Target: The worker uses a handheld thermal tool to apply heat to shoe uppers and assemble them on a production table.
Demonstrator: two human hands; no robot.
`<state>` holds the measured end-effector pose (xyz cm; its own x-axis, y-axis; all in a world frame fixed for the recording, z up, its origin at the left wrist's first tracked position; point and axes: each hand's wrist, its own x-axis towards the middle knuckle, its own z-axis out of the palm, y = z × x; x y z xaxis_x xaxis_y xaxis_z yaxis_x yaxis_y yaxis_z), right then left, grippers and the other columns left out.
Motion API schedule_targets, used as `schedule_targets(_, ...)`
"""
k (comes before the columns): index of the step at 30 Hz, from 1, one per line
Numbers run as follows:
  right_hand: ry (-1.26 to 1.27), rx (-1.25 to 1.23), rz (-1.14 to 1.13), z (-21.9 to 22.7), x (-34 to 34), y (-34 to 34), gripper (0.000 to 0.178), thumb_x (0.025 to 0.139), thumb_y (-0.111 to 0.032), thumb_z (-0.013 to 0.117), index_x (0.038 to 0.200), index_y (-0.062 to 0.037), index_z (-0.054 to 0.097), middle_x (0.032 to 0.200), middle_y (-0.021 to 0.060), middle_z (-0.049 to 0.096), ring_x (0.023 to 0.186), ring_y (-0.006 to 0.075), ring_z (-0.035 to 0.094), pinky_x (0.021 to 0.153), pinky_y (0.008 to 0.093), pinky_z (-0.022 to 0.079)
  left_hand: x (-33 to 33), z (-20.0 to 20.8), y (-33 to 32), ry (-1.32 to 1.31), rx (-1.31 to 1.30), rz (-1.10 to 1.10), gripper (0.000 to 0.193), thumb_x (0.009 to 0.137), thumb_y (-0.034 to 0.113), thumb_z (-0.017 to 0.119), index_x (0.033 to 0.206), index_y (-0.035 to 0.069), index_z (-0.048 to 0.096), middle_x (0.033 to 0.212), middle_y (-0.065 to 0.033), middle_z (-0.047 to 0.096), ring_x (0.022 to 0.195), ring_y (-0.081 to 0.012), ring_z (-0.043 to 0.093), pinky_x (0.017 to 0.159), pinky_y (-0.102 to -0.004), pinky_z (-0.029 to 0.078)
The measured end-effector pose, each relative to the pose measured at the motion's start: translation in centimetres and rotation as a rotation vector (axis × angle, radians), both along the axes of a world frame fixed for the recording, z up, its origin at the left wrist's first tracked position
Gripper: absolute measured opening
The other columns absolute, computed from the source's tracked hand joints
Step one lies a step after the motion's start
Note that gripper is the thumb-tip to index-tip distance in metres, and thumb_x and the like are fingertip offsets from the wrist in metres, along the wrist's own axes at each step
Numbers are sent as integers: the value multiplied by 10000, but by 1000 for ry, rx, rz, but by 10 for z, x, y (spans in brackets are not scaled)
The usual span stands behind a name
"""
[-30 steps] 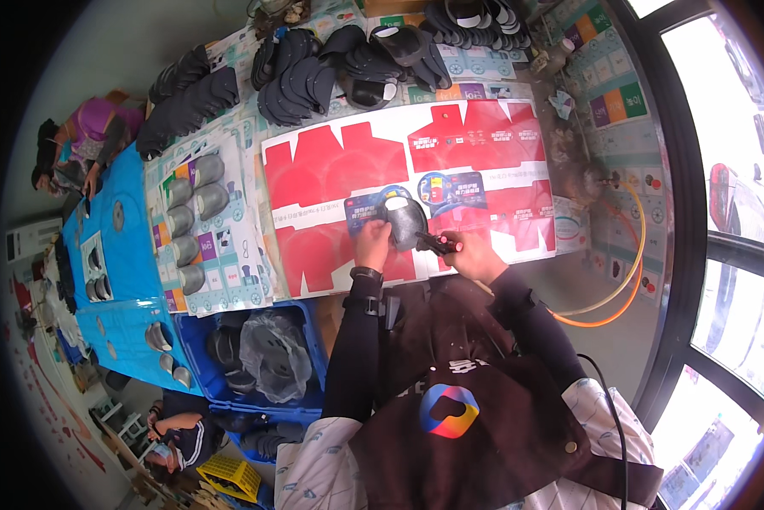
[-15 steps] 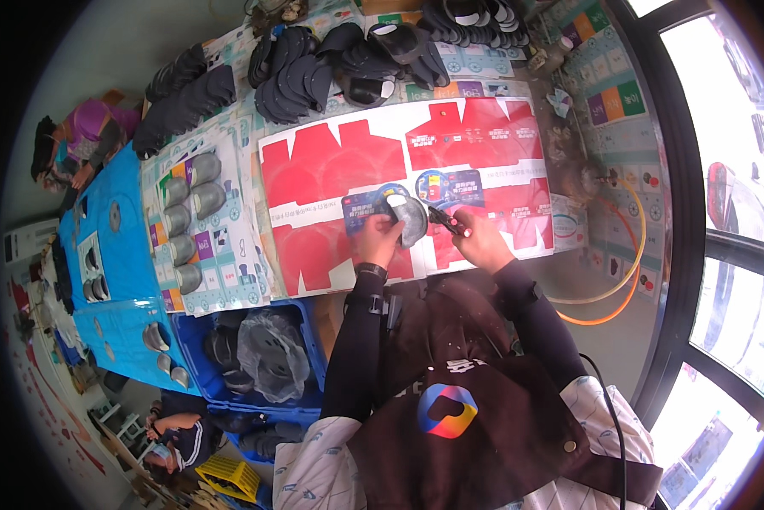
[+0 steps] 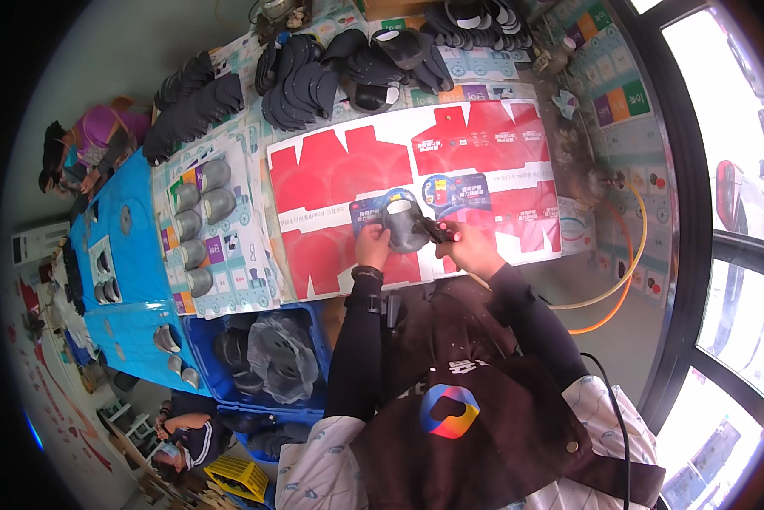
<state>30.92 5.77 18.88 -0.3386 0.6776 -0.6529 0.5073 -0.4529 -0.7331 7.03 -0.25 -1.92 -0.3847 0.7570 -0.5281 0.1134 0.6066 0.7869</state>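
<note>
6 grey cups [image 3: 189,225] lie at left; the left hand [image 3: 372,246] pinches the dark cupped piece [image 3: 406,231] over the red-printed sheet [image 3: 331,180]; the right hand [image 3: 474,248] grips a dark tool [image 3: 435,229] at its right edge, seemingly edge work, the next move needing a steady left pinch

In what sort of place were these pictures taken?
Probably a small workshop: many similar dark curved pieces lie in overlapping rows, the right hand holds a black tool, and another person is at a blue-covered table.
</note>
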Motion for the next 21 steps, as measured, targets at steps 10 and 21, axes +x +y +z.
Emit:
schedule_targets(10,-62,189,17,-45,-8,8,353,873,-221,559,1056,57,676,940,335,671,980,496,650,844,504,514,-16,-3,9,66,-10,-103,529,1039,461,461,1046,6,731,899,-145,720,842,-292,676,814,-397,497)
schedule_targets(21,-41,108,161,-53,3,19,411,794,-257,638,1078,35,689,991,304,693,988,460,666,855,472,521,-22,16,18,-6,-133,-26,525,1013,500,492,955,56,765,828,-44,617,754,-169,556,688,-315,442)
